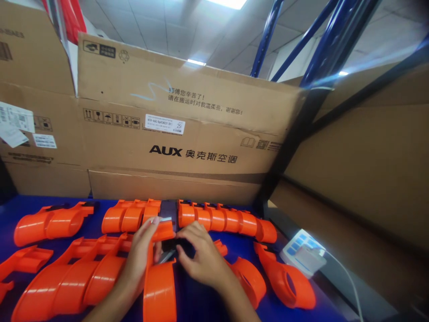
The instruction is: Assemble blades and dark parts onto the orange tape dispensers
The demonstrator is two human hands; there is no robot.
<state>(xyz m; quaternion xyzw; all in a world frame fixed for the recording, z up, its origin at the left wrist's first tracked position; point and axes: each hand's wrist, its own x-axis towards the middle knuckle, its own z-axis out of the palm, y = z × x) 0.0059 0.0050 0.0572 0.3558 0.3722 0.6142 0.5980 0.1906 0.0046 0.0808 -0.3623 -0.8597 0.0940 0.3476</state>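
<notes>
My left hand (144, 243) is wrapped round an orange plastic tape dispenser (160, 290), held upright with its round part down. A silvery serrated strip (165, 219) shows at its top edge, by my left thumb. My right hand (199, 252) is at the dispenser's right side, its fingers curled in and thumb bent. Close to its fingertips is a grey, flat-looking piece (167, 256); whether the fingers pinch it is hidden. Just behind the hands lies a dark phone-like slab (168, 209).
Several more orange dispensers (69, 286) lie in rows on the blue tabletop (197, 304), left, right and behind. A white power strip (303, 252) with a plugged-in cable is at right. Cardboard panels (187, 134) and a blue metal post (301, 112) bound the table.
</notes>
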